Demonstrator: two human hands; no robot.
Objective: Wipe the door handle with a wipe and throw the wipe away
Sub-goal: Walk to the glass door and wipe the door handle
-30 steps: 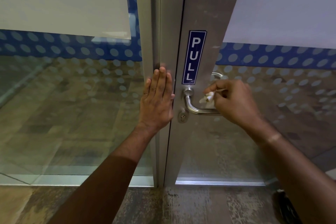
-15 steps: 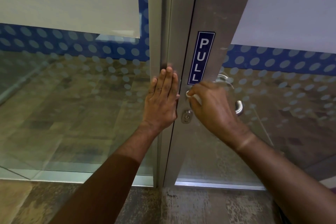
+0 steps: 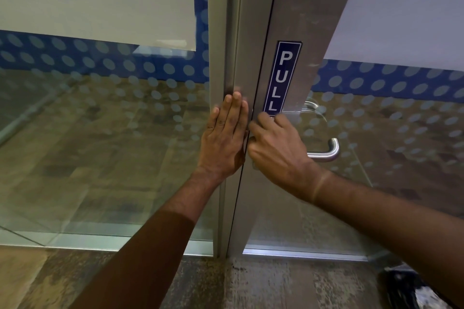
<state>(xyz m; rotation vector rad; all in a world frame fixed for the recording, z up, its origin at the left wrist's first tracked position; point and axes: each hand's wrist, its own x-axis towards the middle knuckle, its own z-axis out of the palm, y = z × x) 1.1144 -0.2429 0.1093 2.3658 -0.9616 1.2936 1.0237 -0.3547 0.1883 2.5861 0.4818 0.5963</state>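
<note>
The steel lever door handle (image 3: 329,152) sits on the metal door stile, and only its curved free end shows at the right. My right hand (image 3: 276,150) is closed over the handle's inner end by the lock, fingers curled. The wipe is hidden under that hand. My left hand (image 3: 223,138) lies flat, fingers together, on the door frame just left of the gap between frame and door.
A blue PULL sign (image 3: 282,75) runs down the stile above the handle. Glass panels (image 3: 100,145) with dotted film flank the frame on both sides. A second handle (image 3: 313,108) shows behind the glass. A dark shoe (image 3: 406,288) is at the bottom right on the worn floor.
My right hand slid left along the handle from its middle to the inner end, uncovering the curved free end. The white wipe, seen in its fingers before, is now covered. The left hand stayed put.
</note>
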